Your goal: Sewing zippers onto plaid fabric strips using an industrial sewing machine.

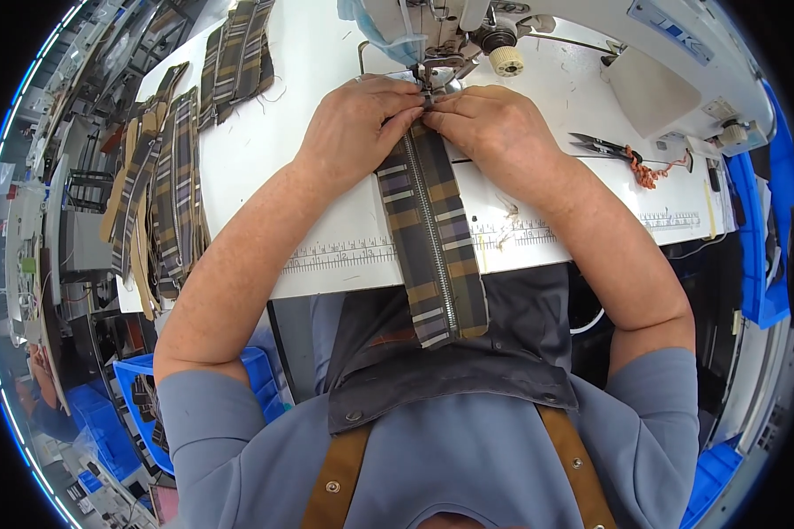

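Observation:
A dark plaid fabric strip [460, 256] with a metal zipper [431, 225] down its middle runs from the sewing machine's needle area [425, 78] toward me. Its near end hangs past the table's front edge. At the far end, my left hand [355, 123] pinches the strip's left side, fingers closed close by the presser foot. My right hand [496, 126] pinches the right side, its fingertips almost meeting those of the left. Fingers cover the strip's far tip, so the stitching spot is hidden.
More plaid zipper strips [175, 181] lie along the table's left side, with another bunch [238, 57] at the back left. Black scissors [605, 145] with orange thread on the handle rest right of my right forearm. A printed ruler [344, 256] follows the front edge. Blue bins [759, 264] stand beside the table.

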{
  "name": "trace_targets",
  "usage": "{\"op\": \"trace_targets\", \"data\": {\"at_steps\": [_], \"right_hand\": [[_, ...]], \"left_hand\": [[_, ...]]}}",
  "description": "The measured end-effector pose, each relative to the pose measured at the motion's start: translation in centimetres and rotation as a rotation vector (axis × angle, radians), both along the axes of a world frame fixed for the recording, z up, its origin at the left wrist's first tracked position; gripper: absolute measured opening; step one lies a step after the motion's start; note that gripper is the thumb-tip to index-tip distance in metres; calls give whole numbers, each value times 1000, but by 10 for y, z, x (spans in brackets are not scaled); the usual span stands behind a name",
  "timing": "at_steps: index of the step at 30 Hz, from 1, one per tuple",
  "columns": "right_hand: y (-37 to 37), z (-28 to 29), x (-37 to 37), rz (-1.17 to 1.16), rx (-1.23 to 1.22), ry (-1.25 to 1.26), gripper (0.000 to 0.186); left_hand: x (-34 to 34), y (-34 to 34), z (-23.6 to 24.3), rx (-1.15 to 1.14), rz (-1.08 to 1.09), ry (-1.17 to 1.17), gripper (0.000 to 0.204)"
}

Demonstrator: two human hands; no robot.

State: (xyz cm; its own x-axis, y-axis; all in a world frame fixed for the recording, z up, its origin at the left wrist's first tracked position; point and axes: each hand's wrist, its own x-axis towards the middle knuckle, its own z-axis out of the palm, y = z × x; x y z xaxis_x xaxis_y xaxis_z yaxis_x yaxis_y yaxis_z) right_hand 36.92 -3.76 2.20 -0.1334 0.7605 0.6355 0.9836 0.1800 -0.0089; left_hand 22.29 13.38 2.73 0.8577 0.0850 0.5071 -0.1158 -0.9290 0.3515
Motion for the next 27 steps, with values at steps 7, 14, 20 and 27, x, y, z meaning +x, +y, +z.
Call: {"op": "trace_targets", "data": {"at_steps": [7, 14, 20, 27], "right_hand": [[-1, 5, -2, -76, 26, -64, 19], [-5, 11, -4, -111, -15, 24, 20], [-8, 11, -3, -99, -60, 82, 26], [-7, 12, -5, -120, -56, 60, 28]], "left_hand": [[6, 2, -2, 19, 1, -11, 17], [0, 3, 4, 69, -28, -14, 25], [-14, -10, 8, 144, -10, 66, 38], [-14, -13, 3, 80, 8, 64, 42]]}}
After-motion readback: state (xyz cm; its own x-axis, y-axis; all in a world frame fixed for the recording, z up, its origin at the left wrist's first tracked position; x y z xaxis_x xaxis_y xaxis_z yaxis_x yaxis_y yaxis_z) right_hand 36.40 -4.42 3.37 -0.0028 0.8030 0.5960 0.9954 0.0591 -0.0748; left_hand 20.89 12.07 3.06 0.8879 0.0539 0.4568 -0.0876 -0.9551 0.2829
